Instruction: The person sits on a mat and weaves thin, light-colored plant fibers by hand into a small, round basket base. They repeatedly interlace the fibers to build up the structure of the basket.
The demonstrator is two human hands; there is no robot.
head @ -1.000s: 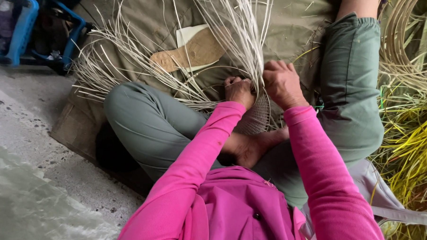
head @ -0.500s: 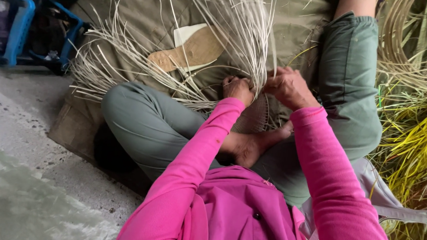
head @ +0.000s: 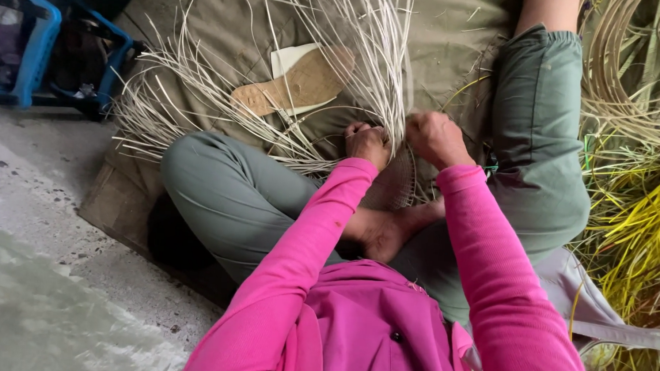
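Two hands work a half-woven basket [head: 394, 182] in the lap: the left hand [head: 366, 143] and right hand [head: 435, 138], fingers curled shut on pale cane strands [head: 364, 55]. Over the last second, the right hand has edged slightly outward, seemingly drawing a strand tight.

- A rough grey concrete floor [head: 42, 256] fills the lower left, speckled with dark spots and paler, washed-out patches toward the bottom edge.
- An olive-green cloth mat [head: 452, 36] is spread over the ground, on a flattened brown cardboard sheet [head: 114, 200].
- Blue plastic crates [head: 38, 47] stand at the top left.
- Soft, even daylight without hard shadows.
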